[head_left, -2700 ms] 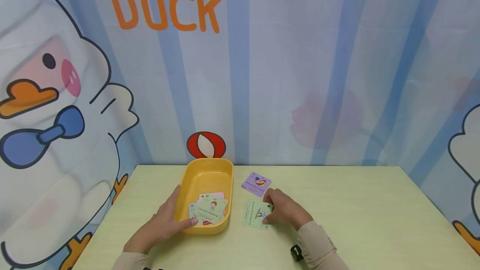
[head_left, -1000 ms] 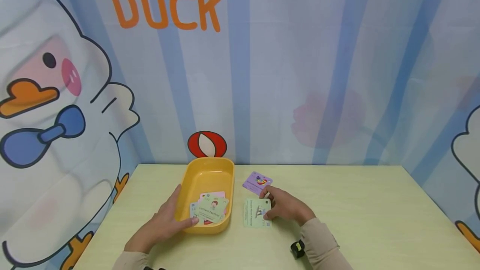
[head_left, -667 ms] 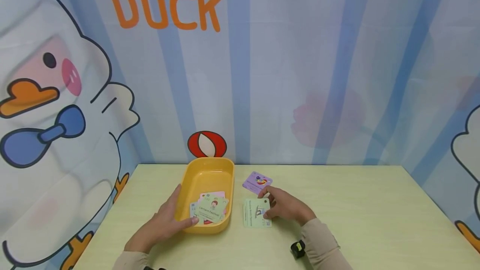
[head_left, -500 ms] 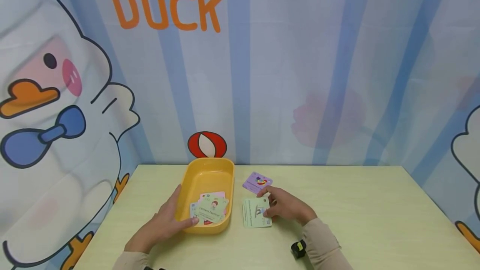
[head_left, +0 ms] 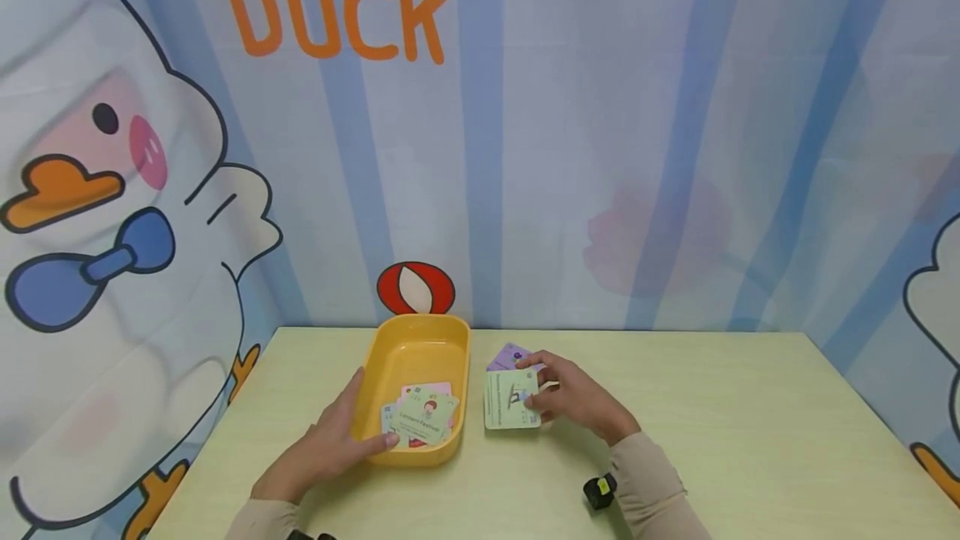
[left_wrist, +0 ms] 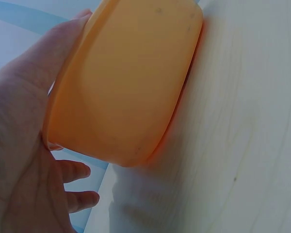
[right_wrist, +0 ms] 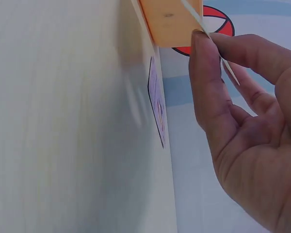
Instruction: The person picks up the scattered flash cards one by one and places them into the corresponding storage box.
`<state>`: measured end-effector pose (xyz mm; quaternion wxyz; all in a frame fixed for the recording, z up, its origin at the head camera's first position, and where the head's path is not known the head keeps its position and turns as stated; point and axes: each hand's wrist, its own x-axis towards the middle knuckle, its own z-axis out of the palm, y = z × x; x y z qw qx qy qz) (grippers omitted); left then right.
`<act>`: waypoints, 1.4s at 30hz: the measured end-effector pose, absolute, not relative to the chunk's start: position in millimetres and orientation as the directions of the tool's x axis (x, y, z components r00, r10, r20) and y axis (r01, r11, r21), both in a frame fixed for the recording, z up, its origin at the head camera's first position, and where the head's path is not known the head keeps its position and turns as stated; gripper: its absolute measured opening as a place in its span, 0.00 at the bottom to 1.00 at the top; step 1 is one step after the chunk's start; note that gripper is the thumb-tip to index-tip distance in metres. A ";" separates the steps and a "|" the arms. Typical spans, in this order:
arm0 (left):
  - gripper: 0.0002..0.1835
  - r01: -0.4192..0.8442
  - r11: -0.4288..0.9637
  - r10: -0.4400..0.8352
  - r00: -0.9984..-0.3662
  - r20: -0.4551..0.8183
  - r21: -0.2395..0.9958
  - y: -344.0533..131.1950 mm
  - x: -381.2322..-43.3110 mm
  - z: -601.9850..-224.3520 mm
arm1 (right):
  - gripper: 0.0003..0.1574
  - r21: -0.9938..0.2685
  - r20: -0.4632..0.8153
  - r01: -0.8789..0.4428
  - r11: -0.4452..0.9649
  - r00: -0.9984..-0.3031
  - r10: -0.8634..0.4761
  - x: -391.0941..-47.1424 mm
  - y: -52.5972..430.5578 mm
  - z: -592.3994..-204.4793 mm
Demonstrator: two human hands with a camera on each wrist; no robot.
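In the head view my left hand (head_left: 322, 447) grips the near left corner of a yellow plastic tray (head_left: 401, 344), thumb over the front rim and fingers along its left wall. Several printed cards (head_left: 424, 418) lie loosely piled inside, a pale green "Lantern Festival" one on top. My right hand (head_left: 581, 400) pinches pale green cards (head_left: 506, 402) by their right side, printed face up; a second edge peeks out at the left. They are raised off the table, seen as a thin edge in the right wrist view. Partly behind them, a purple card (head_left: 506, 355) lies flat.
The pale wooden table (head_left: 712, 407) ends at a curtain (head_left: 540, 148) printed with a duck and "DUCK". A small black device (head_left: 600, 490) is at the right sleeve (head_left: 652, 482).
My right hand has squared up the pale green cards and lifted them up and away from me, now overlapping the purple card. The left hand keeps its hold on the tray.
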<state>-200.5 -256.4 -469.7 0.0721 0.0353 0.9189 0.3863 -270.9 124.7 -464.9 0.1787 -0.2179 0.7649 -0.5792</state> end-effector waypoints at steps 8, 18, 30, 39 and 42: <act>0.68 -0.005 0.731 0.092 -0.990 -0.105 0.682 -258.2 -202.1 -470.7 | 0.32 -0.972 0.009 -0.120 0.201 -0.877 -0.480 -274.2 121.4 -457.6; 0.67 -0.011 0.804 0.077 -0.989 -0.123 0.595 -260.9 -197.8 -466.7 | 0.31 -0.974 0.048 -0.138 0.178 -0.898 -0.437 -278.4 108.2 -443.1; 0.67 -0.021 0.819 0.059 -0.991 -0.120 0.574 -259.7 -199.3 -468.3 | 0.31 -0.977 0.076 -0.155 0.148 -0.896 -0.437 -285.6 84.8 -433.1; 0.66 -0.021 0.808 0.059 -0.991 -0.117 0.589 -259.7 -200.9 -470.0 | 0.31 -0.973 0.073 -0.161 0.167 -0.896 -0.438 -286.2 65.1 -429.7; 0.66 -0.013 0.806 0.064 -0.992 -0.109 0.592 -260.1 -201.3 -470.7 | 0.31 -0.972 0.068 -0.155 0.174 -0.904 -0.422 -286.0 59.7 -427.9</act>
